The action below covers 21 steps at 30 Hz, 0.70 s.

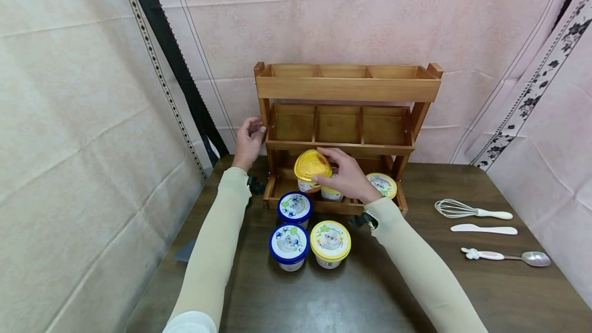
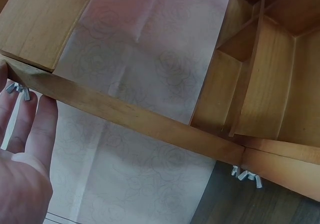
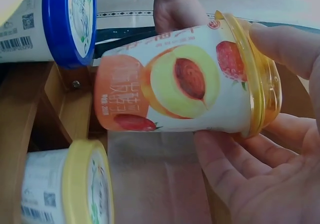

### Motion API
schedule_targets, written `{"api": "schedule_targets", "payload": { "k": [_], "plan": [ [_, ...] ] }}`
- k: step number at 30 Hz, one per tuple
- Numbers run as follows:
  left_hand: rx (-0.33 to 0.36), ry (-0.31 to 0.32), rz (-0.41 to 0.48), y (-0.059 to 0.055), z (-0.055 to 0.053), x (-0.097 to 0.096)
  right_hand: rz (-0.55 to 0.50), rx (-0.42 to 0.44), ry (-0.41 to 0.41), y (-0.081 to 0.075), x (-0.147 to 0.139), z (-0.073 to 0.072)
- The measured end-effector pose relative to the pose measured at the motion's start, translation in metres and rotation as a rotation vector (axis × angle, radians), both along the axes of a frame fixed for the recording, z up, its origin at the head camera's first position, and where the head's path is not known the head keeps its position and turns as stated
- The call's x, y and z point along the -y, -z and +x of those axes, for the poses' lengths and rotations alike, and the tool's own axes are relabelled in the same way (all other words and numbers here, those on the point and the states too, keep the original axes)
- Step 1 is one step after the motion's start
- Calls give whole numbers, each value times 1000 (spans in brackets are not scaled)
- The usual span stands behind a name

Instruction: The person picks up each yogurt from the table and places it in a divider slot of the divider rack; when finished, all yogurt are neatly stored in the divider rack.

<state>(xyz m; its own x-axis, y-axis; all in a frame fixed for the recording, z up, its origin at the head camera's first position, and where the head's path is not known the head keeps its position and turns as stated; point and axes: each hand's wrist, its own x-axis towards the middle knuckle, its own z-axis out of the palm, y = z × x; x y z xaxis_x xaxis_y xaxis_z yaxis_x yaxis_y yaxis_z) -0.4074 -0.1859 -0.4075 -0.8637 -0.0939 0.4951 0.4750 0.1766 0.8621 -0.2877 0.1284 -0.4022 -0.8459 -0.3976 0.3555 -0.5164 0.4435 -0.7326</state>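
In the head view, the right hand (image 1: 347, 174) grasps a peach-printed cup (image 1: 308, 186) round its amber lid (image 1: 311, 162), near the middle of the frame; the cup lies just left of that hand in the picture, its long axis close to upright, at the left part of the wooden rack (image 1: 348, 89)'s lowest tier. Whether its base touches wood, I can't tell from here. The left hand (image 1: 250, 140) is farther off, at the rack's left post (image 1: 264, 112). The dark tabletop (image 1: 393, 281) carries two blue-lidded cups (image 1: 289, 243) and a yellow-lidded cup (image 1: 330, 243) at lower centre, with a whisk (image 1: 472, 210), a knife (image 1: 484, 229) and a spoon (image 1: 506, 256) toward the right edge; pale cloth (image 1: 370, 19) hangs behind and at both sides. In the left wrist view, that hand's fingertips meet the post at the left edge, beside a wing nut (image 2: 21, 89); I can't tell whether they pinch it. In the right wrist view, the cup runs across the frame, base left, lid right between thumb and fingers.
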Motion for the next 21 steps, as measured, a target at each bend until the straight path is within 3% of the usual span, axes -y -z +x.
{"api": "schedule_targets", "payload": {
  "k": [6,21],
  "plan": [
    [1,6,6,0,-1,0,-4,-24,16,7,16,-9],
    [-5,-7,0,0,-1,0,139,23,29,24,46,-27]
  ]
}}
